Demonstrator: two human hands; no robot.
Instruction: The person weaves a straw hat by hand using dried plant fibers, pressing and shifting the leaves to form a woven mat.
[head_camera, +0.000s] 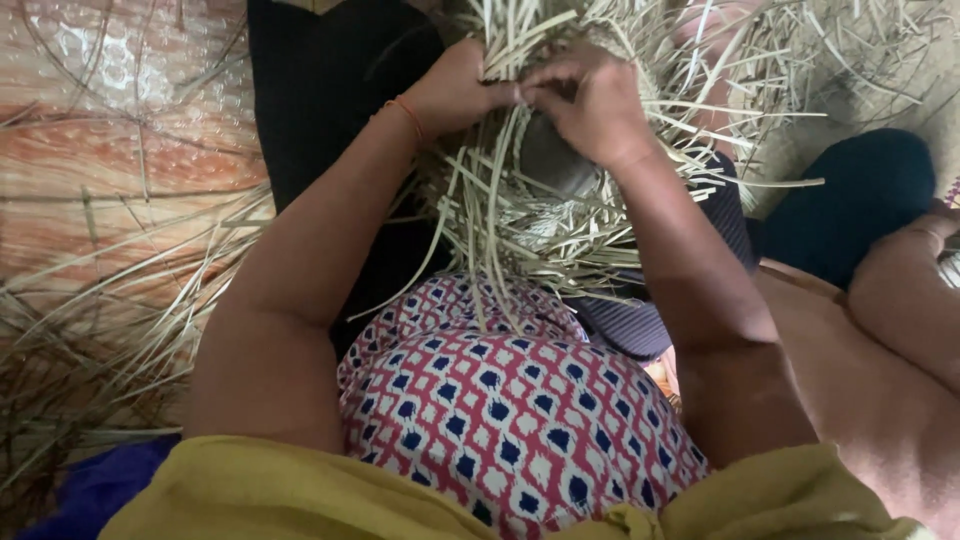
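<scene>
Spread across the lap over a red, white and blue patterned cloth (520, 410): one half-woven piece of pale straw strips (520, 190). Judged well under way but unfinished: a tight woven patch near the middle, many loose strip ends fanning out on every side and left to be worked in. On the floor at the left, one patterned mat (110, 150) with a scatter of spare dry strips (100, 330), too many to count. At the right edge, another person's arm (910, 300), apart from the work. Two hands at the top edge of the weaving, fingertips almost meeting: left hand (455, 90), with one orange thread bracelet (408, 115) at the wrist, pinched on strips; right hand (590, 105) likewise closed on strips beside it.
</scene>
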